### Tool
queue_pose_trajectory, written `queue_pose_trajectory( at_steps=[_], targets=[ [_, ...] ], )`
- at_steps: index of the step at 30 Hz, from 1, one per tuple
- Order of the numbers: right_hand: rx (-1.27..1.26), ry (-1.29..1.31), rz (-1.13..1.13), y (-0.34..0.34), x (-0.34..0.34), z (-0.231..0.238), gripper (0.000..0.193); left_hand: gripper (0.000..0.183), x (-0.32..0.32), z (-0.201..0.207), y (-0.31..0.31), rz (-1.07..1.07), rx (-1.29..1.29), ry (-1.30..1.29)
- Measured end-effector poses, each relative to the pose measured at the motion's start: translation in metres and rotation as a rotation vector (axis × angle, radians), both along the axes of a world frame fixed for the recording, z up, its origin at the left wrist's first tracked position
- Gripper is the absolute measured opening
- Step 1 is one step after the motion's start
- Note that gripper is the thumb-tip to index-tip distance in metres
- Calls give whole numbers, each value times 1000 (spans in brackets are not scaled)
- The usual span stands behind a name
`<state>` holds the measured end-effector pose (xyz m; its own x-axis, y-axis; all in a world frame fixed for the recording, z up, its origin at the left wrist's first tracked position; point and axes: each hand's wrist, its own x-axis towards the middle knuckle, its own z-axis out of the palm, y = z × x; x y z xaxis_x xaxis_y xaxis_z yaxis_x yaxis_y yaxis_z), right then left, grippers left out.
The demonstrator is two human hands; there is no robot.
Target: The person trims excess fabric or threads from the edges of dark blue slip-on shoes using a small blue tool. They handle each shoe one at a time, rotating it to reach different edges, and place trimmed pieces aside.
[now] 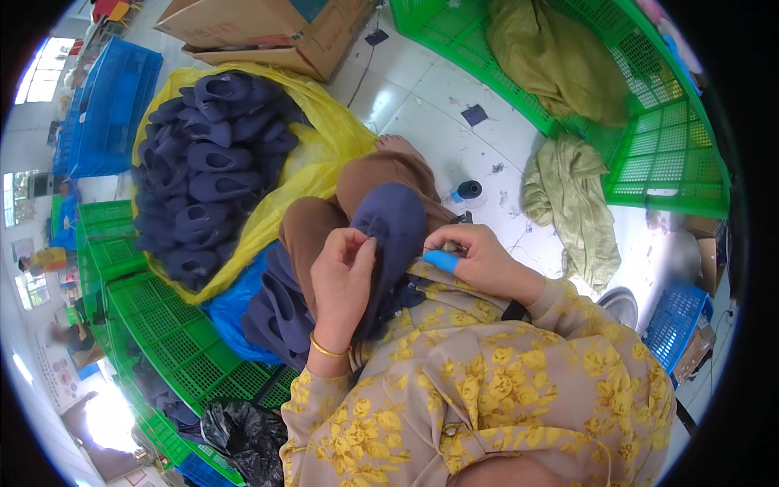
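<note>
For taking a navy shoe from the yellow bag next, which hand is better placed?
Probably the left hand: the pile of navy shoes lies to the left, nearer it than the right hand. It would need freeing first, though, as it pinches a navy fabric piece.

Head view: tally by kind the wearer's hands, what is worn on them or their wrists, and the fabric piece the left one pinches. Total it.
Hands, left hand and right hand: 2
Rounded navy-blue fabric piece: 1
Thin gold-coloured bangle: 1
Bright blue finger cover: 1
Black wristband: 1
Total: 6
</note>
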<state>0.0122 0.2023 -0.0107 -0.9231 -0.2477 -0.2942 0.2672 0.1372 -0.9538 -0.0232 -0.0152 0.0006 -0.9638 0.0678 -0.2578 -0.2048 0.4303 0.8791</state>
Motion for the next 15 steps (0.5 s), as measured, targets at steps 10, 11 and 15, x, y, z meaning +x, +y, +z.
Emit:
queue_pose_trajectory(
  at_steps=[10, 11, 15],
  targets=[
    [39, 331, 131, 1, 1, 23, 31, 14, 14, 29, 17, -46, 45, -256],
    [48, 364, 38, -2, 0, 17, 36, 14, 15, 27, 15, -67, 38, -210],
    [172, 521, 137, -11, -18, 8, 48, 14, 24, 22, 9, -141, 183, -77]
  ],
)
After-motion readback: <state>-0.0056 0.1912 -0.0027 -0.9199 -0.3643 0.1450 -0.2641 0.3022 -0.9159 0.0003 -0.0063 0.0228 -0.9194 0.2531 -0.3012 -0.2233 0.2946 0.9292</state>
